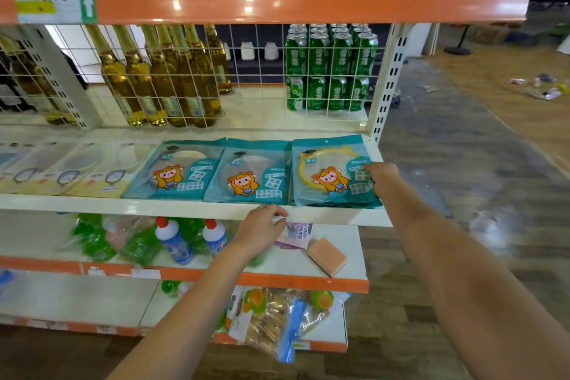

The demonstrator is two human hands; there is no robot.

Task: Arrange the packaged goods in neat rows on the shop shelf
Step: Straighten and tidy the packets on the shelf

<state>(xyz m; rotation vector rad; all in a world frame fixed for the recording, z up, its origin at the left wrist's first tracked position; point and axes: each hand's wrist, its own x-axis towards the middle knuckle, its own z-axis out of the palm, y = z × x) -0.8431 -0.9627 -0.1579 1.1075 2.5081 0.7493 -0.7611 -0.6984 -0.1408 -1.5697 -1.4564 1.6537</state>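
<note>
Packs (pixel 333 173), three teal ones side by side at the shelf's (pixel 197 208) right end, need squaring, so we hold the right hand (pixel 381 177) flat on the rightmost, fingers resting not gripping, and should nudge it left and straight while the left hand (pixel 262 230) curls over the shelf lip.

Both bare forearms stretched forward, left hand (pixel 260 230) lower and nearer, fingers curled over with knuckles up, right hand (pixel 381 177) reaching farther — fingers bent down, fingertips (pixel 368 168) pressing flat, wrist straight
</note>
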